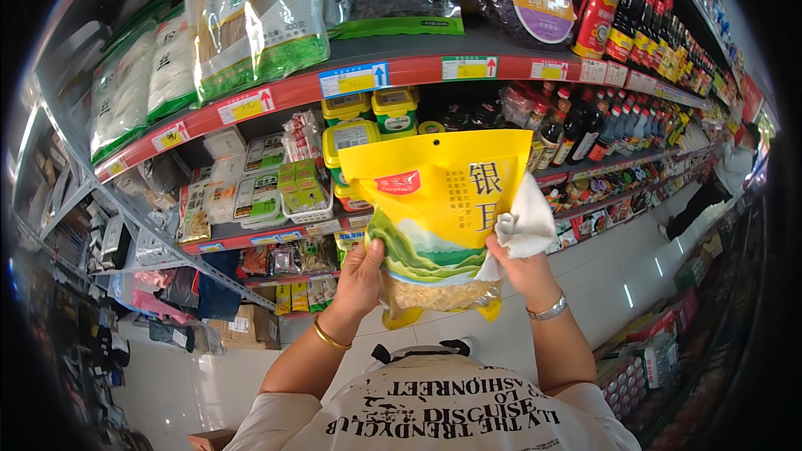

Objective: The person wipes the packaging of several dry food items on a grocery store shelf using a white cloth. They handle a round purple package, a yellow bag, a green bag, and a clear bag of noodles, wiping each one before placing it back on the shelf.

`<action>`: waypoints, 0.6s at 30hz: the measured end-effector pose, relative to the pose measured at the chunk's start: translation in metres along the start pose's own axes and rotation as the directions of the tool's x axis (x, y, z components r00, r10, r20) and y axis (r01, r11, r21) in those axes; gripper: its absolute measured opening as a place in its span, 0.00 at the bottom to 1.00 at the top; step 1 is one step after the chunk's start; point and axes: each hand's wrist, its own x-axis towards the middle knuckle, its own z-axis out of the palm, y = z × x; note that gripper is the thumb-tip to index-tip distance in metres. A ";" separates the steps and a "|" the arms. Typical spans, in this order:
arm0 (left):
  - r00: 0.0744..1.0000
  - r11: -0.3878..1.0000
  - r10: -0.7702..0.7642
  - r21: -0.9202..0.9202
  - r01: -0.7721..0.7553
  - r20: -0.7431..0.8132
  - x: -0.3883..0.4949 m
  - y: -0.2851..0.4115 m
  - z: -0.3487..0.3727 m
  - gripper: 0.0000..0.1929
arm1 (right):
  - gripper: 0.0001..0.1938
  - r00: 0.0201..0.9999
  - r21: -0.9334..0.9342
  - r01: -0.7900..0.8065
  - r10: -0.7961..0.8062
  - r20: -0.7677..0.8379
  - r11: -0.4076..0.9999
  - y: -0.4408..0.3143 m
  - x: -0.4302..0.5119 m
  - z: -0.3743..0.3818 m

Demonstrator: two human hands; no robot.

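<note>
A yellow plastic bag of dried food (426,200) is held up before my chest, in front of the shelves. Green hills are printed on it, and pale, crinkled pieces show through its clear lower part. My left hand (360,279) grips the bag's left edge with the thumb on the front. At the opposite edge, my right hand (520,269) holds both the bag and a crumpled white cloth (528,219). The cloth rests against the bag's right side, and part of it hangs below the fingers. The fingers behind the bag are hidden.
Noodle packets (257,19) and a dark dried-food bag (398,0) stand on the upper shelf (413,75). Sauce bottles (651,25) line the right. Yellow tubs (351,138) sit behind the held bag. A cardboard box (250,326) is at lower left; a person (708,181) is in the aisle.
</note>
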 end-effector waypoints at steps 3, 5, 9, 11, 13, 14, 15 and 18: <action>0.999 1.000 -0.008 -0.007 0.008 -0.040 0.001 0.002 0.003 0.17 | 0.20 0.999 0.028 0.010 -0.011 0.047 1.000 0.014 -0.009 -0.002; 0.998 1.000 -0.019 -0.008 0.019 -0.062 0.003 0.003 0.004 0.18 | 0.19 0.999 0.125 -0.054 0.053 0.013 0.991 0.027 -0.017 0.001; 0.996 0.999 -0.040 -0.021 0.039 -0.085 0.006 0.007 0.007 0.18 | 0.25 0.988 0.327 -0.142 0.153 -0.007 0.934 0.015 -0.017 0.010; 0.994 0.999 -0.052 0.009 0.053 -0.098 0.005 0.008 0.011 0.17 | 0.28 0.998 0.193 -0.020 0.033 -0.062 0.981 0.016 -0.018 0.009; 0.995 0.998 -0.059 -0.025 0.057 -0.078 0.006 0.006 0.016 0.17 | 0.27 0.990 0.186 -0.030 0.054 -0.129 0.982 0.024 -0.021 0.007; 0.996 0.997 -0.062 -0.042 0.059 -0.069 0.007 0.005 0.019 0.17 | 0.27 0.985 0.184 -0.035 0.065 -0.162 0.982 0.029 -0.023 0.006; 0.996 0.997 -0.065 -0.035 0.063 -0.062 0.008 0.004 0.020 0.17 | 0.23 0.968 0.328 -0.070 0.143 -0.205 0.942 0.033 -0.024 0.005; 0.996 0.997 -0.072 -0.025 0.070 -0.051 0.011 0.003 0.026 0.18 | 0.14 0.930 0.515 -0.054 0.231 -0.286 0.855 0.038 -0.025 0.000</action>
